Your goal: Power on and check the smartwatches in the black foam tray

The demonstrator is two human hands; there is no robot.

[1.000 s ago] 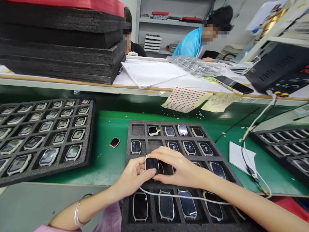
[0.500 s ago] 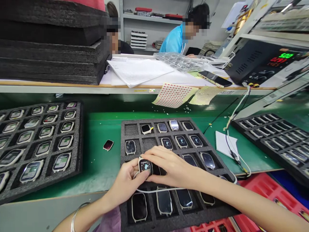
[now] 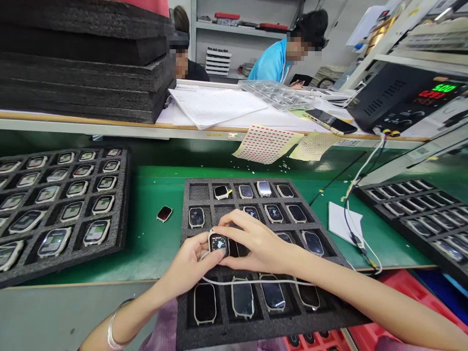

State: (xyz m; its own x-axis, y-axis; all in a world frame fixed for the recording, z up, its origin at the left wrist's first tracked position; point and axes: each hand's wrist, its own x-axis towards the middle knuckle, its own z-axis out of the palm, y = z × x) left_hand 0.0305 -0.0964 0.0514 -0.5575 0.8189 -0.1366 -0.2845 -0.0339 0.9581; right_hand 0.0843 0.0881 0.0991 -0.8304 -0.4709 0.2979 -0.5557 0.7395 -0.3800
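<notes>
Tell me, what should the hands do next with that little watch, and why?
Probably lift the thumb of the left hand off the watch a little. Its screen is lit, but that thumb covers the lower part, so moving it should show more of the picture. The right hand is at the watch too, so it could likely help steady it.

Left forearm [image 3: 149, 303], bare, slants up from below left of watch [image 3: 218, 241]. Left grip [image 3: 192, 254] holds watch from left, thumb [image 3: 211, 259] laid over lower front, fingers curled. Right forearm [image 3: 351, 282], bare, angles in from below right of watch. Right grip [image 3: 261, 243] arched right of watch, back upward, forefinger [image 3: 228, 233] at top edge, thumb lower.
</notes>
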